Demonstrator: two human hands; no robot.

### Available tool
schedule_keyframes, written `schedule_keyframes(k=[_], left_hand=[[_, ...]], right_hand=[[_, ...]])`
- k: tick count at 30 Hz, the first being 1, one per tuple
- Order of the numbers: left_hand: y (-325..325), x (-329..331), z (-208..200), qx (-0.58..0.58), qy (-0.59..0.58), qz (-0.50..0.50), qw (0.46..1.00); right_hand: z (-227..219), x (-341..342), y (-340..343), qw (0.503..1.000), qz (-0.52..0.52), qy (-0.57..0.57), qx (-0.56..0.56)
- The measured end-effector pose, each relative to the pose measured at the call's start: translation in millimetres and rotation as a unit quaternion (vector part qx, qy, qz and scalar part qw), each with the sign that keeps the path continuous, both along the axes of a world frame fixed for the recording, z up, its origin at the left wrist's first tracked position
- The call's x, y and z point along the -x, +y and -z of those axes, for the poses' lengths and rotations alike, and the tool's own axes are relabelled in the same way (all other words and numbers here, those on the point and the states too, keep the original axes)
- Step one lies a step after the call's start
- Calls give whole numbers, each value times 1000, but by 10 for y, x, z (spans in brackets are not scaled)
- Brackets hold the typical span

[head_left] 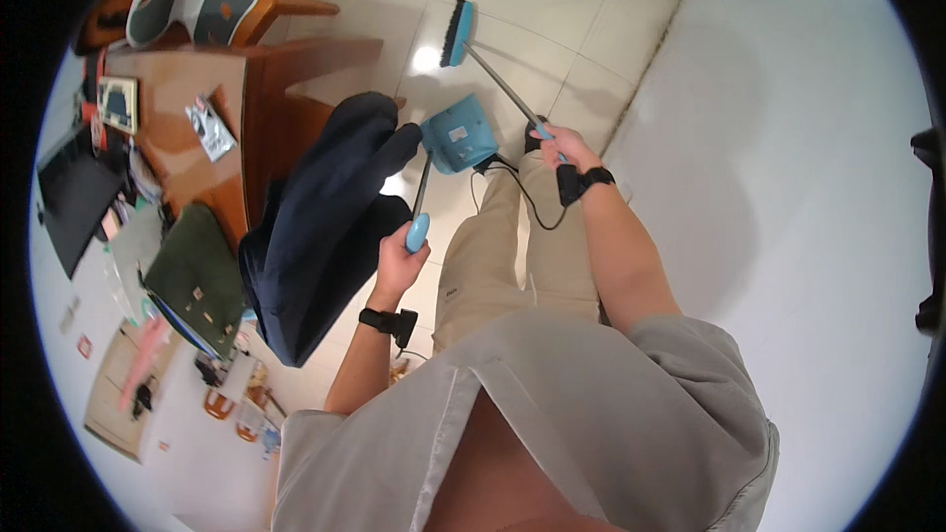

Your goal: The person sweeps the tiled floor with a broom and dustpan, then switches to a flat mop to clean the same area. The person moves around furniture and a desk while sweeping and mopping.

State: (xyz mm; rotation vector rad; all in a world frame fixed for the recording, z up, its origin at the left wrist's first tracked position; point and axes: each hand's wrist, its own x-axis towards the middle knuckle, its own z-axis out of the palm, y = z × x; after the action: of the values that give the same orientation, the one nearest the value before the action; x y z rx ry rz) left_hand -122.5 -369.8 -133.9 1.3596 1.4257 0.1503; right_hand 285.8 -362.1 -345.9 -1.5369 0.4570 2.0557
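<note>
My left hand [396, 264] is wrapped round the light blue grip of a long-handled dustpan [475, 143]. The blue pan lies low, by my feet, with a small pale label or scrap in it. Further right, my right hand [570, 146] grips the handle of a broom [460, 34]. The broom's blue head with dark bristles is beyond the pan, at or just over the tiled floor; I cannot tell if it touches. Both wrists wear black bands with small black boxes, and a thin black cable [540, 214] loops from the right one.
A dark blue jacket [325, 207] hangs over a chair on the left. Behind it stands a brown wooden table [182, 69] with a silver packet [209, 128] and a green bag [197, 276]. A grey and white chair [202, 0] is at the far left. The white wall [749, 187] rises close on my right.
</note>
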Motion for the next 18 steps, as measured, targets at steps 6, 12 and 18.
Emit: schedule_keyframes(k=[6,12,18], left_hand=[[303,-460,-75,32,18,29,999],[426,-857,-141,88,-32,-4,996],[440,-954,-158,56,-8,44,997]], right_hand=[[-280,-1261,-1343,993,110,-2,36],[-977,-1874,-1428,991,93,-76,57],[-1236,-2568,-945,935,-85,-343,-25]])
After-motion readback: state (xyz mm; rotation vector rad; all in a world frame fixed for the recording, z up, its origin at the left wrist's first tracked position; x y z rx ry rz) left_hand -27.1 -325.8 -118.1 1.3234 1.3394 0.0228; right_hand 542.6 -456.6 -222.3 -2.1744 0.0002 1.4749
